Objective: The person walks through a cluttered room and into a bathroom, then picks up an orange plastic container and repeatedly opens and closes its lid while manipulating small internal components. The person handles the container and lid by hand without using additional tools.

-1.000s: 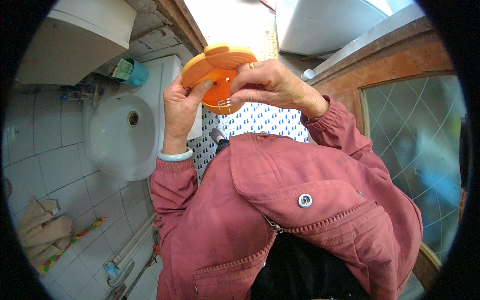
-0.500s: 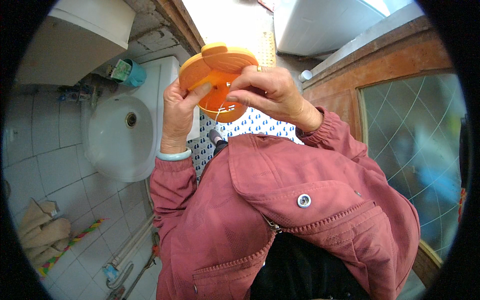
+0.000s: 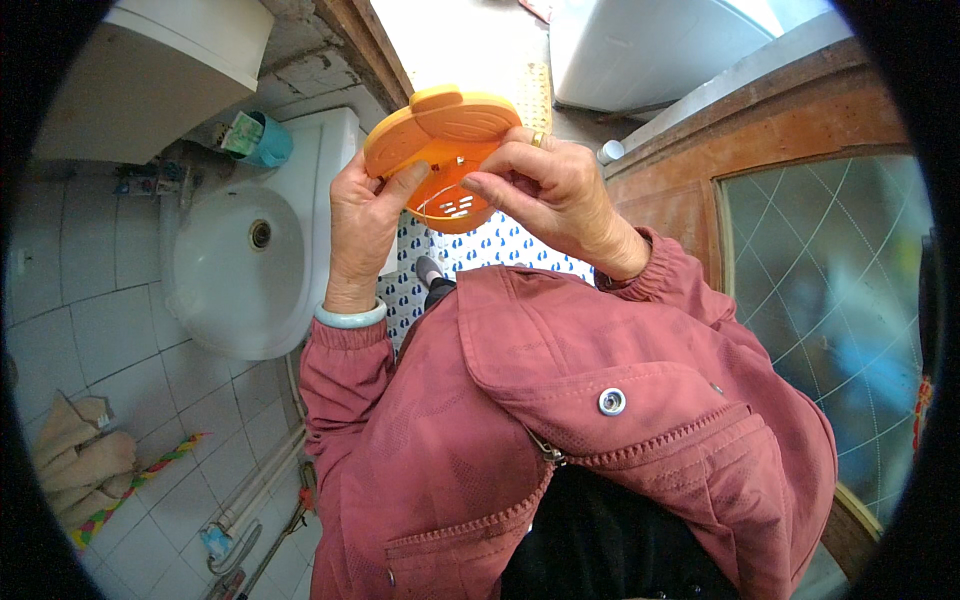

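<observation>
My left hand [image 3: 362,225] is closed on the left side of an orange plastic holder [image 3: 462,218], its thumb pressed inside. The holder has a rounded, ridged back plate [image 3: 445,125] with a tab on top, small holes in its inner wall and slots low down. My right hand [image 3: 555,190], with a gold ring on one finger, is at the holder's right rim. Its thumb and forefinger are pinched over the opening. A thin pale string [image 3: 432,203] runs across the holder toward that pinch; where it ends is hard to make out.
On the left are a white washbasin [image 3: 240,300], a blue cup [image 3: 268,140] and a white cabinet [image 3: 180,60]. A wooden door with patterned glass [image 3: 830,320] stands at right. Below lies a floor mat with blue footprints [image 3: 500,240]. A beige cloth [image 3: 85,455] hangs lower left.
The holder has risen and shifted slightly right in my hands. My right hand has moved a little right, and the string, which hung down over the front rim, now lies across the inside.
</observation>
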Available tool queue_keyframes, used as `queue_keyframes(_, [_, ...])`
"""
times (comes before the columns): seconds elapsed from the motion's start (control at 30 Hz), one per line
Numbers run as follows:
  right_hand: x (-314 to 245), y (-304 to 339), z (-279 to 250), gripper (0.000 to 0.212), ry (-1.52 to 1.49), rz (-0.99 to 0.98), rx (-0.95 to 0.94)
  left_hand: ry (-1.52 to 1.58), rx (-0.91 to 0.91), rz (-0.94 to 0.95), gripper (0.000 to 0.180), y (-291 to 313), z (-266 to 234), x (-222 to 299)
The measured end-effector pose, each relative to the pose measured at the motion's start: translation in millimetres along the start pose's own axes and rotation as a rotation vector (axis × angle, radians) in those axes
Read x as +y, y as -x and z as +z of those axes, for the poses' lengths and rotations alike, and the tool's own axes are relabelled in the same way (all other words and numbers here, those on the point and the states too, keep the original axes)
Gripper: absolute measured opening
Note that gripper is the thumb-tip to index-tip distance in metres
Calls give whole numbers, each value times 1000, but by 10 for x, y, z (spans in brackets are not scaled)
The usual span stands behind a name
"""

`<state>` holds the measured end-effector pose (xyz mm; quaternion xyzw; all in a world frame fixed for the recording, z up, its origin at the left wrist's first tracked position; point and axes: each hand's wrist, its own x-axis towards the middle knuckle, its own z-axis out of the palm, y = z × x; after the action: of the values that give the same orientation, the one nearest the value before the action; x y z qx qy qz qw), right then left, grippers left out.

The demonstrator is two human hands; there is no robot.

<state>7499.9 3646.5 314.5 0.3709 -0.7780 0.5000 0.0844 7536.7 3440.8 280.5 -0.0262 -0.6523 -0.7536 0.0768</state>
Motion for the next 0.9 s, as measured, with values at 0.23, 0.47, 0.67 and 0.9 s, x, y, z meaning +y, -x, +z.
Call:
queue_keyframes(0.23, [-13, 0, 53, 12, 18, 41, 101, 40, -2, -49, 36, 2, -41, -11])
queue_keyframes(0.47, [2, 16, 116, 15, 73, 84, 152, 44, 21, -41, 38, 8, 36, 6])
queue_keyframes(0.67, [36, -22, 132, 17, 174, 9, 131, 45, 57, -20, 36, 6, 93, -5])
queue_keyframes(0.9, [68, -69, 108, 18, 168, -15, 92, 28, 93, 2, 34, 20, 114, -2])
